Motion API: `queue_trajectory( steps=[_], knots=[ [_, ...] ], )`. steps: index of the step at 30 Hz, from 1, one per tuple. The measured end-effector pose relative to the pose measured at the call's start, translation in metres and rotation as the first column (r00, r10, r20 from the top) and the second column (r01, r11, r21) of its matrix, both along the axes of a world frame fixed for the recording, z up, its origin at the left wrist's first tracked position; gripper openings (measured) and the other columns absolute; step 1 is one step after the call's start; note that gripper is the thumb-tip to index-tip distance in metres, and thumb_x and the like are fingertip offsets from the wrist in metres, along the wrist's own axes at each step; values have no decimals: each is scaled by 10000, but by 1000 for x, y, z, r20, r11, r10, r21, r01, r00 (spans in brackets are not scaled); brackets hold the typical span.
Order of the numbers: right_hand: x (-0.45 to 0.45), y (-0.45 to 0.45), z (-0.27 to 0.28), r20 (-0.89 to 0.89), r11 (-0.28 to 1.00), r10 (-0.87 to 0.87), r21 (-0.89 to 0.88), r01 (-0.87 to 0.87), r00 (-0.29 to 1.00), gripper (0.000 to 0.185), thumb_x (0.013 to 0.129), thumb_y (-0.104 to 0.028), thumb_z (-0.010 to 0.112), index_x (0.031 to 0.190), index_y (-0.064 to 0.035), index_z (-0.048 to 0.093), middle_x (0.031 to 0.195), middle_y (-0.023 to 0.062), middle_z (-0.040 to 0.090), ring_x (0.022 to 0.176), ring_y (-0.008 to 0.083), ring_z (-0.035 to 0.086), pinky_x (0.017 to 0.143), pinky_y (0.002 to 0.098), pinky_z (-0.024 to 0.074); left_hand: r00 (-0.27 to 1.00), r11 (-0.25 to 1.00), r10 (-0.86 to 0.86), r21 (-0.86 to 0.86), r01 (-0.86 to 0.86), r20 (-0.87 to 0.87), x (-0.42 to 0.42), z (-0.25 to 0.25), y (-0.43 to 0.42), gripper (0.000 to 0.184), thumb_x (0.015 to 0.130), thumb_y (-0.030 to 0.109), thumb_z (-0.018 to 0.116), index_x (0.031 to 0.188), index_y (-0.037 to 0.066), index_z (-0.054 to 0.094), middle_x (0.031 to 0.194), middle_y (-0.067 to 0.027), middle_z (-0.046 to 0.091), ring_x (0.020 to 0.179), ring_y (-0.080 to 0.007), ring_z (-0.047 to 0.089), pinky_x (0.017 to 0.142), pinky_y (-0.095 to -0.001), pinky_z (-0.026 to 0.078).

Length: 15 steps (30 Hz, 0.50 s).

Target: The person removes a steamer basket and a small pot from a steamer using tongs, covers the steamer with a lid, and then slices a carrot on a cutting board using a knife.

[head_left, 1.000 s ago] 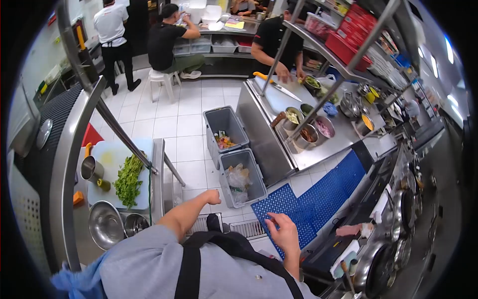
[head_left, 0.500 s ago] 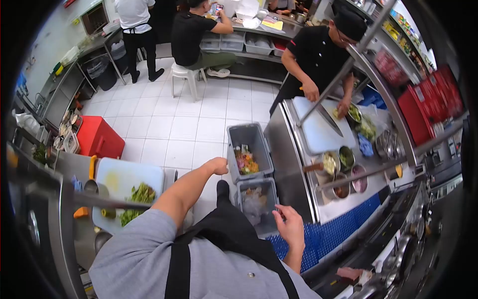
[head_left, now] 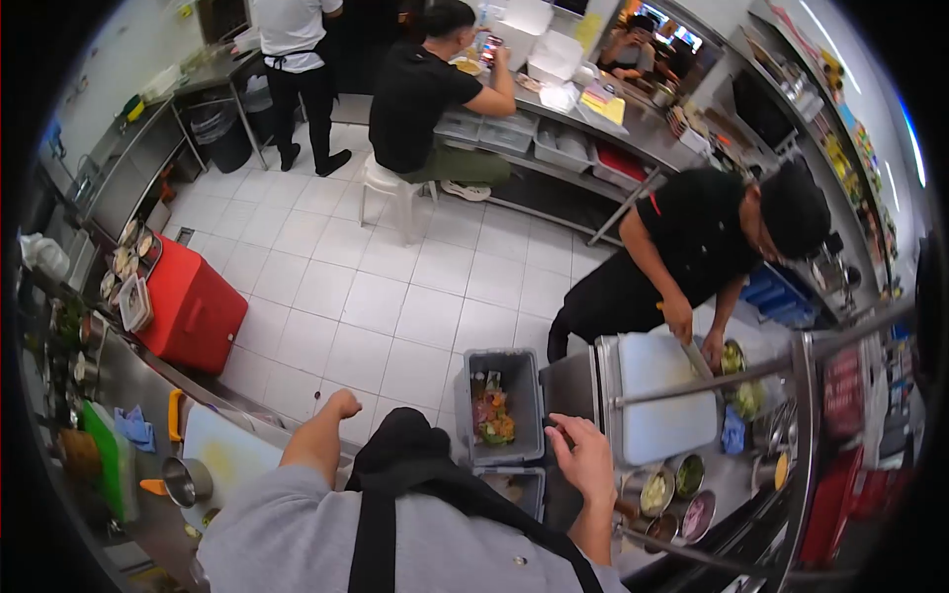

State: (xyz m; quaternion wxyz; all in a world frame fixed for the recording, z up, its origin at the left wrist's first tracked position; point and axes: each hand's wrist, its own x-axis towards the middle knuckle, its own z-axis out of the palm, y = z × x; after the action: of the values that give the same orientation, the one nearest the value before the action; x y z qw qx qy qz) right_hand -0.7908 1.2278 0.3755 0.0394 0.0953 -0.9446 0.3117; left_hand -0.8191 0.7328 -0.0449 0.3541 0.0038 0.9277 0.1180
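Currently released right hand (head_left: 583, 457) near gray bin (head_left: 534, 410)

Right fingers bent, thumb apart. Left hand (head_left: 341, 404) curled, can't tell if holding anything. Gray bin on floor, food scraps (head_left: 492, 415) inside. Beyond, co-worker (head_left: 697, 227) holds knife (head_left: 696, 357) at white board (head_left: 664, 420); farther, seated person (head_left: 420, 109) on white stool (head_left: 388, 188) holds phone (head_left: 489, 49).

Grey top (head_left: 287, 539), plain cloth, short sleeve (head_left: 308, 472) ending above the elbow. Small round pale button (head_left: 519, 560) on the front, right side. Flat, wide black straps (head_left: 377, 534) over the top, joining a black band. Black cloth (head_left: 400, 450) below, apron or trousers unclear. Left hand (head_left: 342, 404) and right hand (head_left: 583, 455) bare.
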Motion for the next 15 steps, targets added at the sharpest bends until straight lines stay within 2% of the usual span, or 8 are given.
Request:
queue_trajectory(
  steps=[3, 5, 6, 8, 10, 13, 14, 15],
  knots=[
    [-57, -23, 9, 10, 988, 124, 87, -125, 992, 204, 878, -160, 768, 1050, -52, 756, 895, 105, 722, 827, 295, 671, 752, 386, 540, 977, 984, 178, -34, -175, 118, 28, -41, -29, 371, 864, 380, 583, 814, 72, 784, 847, -192, 737, 909, -378, 706, 851, -479, 555],
    [-91, -46, 15, 33, 974, 181, 132, -184, 983, 182, 878, -158, 769, 1031, -60, 767, 894, 101, 723, 828, 295, 670, 756, 382, 541, 937, 940, -334, -45, 339, 101, 44, -61, -45, 303, 856, 334, 619, 776, 95, 787, 831, -171, 741, 920, -341, 716, 840, -448, 561],
    [-108, -60, 17, 50, 973, 205, 96, -209, 977, 141, 893, -167, 746, 983, -61, 772, 886, 101, 724, 826, 298, 670, 749, 385, 539, 938, 941, -330, -38, 336, 105, 42, -70, -45, 303, 856, 334, 619, 776, 95, 787, 831, -171, 741, 920, -341, 716, 840, -448, 561],
    [-138, -86, 13, 67, 967, 243, 64, -247, 968, 129, 909, -176, 722, 934, -62, 777, 878, 102, 726, 824, 302, 669, 742, 388, 538, 944, 995, 75, 36, -91, 320, 20, -52, -41, 318, 846, 326, 623, 766, 55, 767, 829, -188, 738, 886, -353, 718, 805, -460, 563],
    [-172, -110, -7, 157, 959, 281, -7, -284, 947, 224, 954, -264, 668, 906, -77, 782, 858, 113, 731, 852, 319, 675, 752, 412, 536, 829, 908, 362, 41, -417, 425, -14, -30, -41, 336, 836, 318, 626, 756, 15, 747, 828, -205, 736, 853, -364, 720, 769, -473, 565],
    [-230, -169, -5, 267, 946, 298, 44, -320, 917, 302, 1011, -290, 582, 981, -57, 771, 856, 148, 736, 865, 361, 690, 781, 431, 541, 820, 798, 511, 212, -564, 258, -77, 2, -59, 383, 846, 342, 589, 768, 1, 745, 858, -238, 732, 865, -408, 711, 802, -499, 561],
    [-250, -188, -4, 346, 936, 319, 34, -352, 882, 297, 1026, -266, 567, 1041, -48, 768, 873, 163, 741, 852, 370, 700, 786, 425, 546, 823, 770, 560, 309, -558, 93, -91, -25, -71, 419, 873, 365, 544, 816, 9, 757, 912, -260, 726, 910, -439, 697, 853, -516, 550],
    [-272, -202, -9, 274, 897, 412, 45, -439, 869, 333, 1042, -248, 513, 1062, -16, 750, 866, 169, 742, 836, 380, 707, 798, 419, 550, 818, 773, 576, 314, -551, 16, -108, -14, -82, 407, 890, 350, 523, 888, 25, 768, 1004, -265, 719, 975, -451, 680, 909, -530, 533]
  ],
)
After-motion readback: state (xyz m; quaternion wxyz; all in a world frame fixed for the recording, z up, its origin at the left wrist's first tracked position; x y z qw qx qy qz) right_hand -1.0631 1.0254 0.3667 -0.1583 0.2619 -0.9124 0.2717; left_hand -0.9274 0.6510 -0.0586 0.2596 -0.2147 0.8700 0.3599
